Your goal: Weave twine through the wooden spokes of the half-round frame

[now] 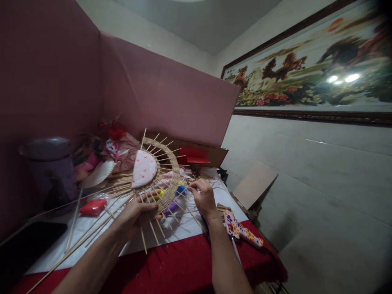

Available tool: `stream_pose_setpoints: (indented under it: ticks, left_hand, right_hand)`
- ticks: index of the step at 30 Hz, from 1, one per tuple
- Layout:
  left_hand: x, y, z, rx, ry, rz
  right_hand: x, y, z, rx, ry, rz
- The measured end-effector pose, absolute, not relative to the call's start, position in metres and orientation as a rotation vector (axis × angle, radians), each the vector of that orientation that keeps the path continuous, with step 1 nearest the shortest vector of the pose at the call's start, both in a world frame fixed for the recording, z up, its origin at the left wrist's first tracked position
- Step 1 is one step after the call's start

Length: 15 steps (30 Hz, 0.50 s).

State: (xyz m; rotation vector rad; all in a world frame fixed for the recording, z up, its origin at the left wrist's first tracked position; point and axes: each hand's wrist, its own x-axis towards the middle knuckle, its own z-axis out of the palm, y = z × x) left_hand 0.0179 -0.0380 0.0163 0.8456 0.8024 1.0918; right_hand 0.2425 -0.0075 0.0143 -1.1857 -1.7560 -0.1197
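My left hand (139, 212) grips a half-round woven fan (170, 192) by its lower part, fingers behind the sticks. The fan has a white half-disc of cloth (144, 169) with small red marks, thin sticks spreading out from it, and a band of twisted straw-coloured cord woven through them. At the fan's right edge, my right hand (203, 198) has thumb and forefinger pinched together close to the stick ends. What lies in that pinch is too small to make out. Blue, yellow and purple things (181, 190) show behind the sticks.
Loose thin sticks (122, 183) lie to the left, by a red packet (93, 207) and a dark phone-like slab (36, 245). A purple lidded container (52, 171) stands at far left. A flower-patterned object (241, 230) lies at right on the red cloth (171, 265).
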Motion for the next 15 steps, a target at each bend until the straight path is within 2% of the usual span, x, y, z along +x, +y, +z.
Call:
stream_pose_setpoints:
  ticks: [9, 15]
  left_hand:
    - [0.0176, -0.0370, 0.0161, 0.780, 0.742, 0.995]
    - [0.0138, -0.0322, 0.0167, 0.657, 0.705, 1.061]
  right_hand:
    - [0.2324, -0.0113, 0.0153, -1.219, -1.627, -0.111]
    - [0.2318, -0.0129, 0.0147, -1.223, -1.549, -0.027]
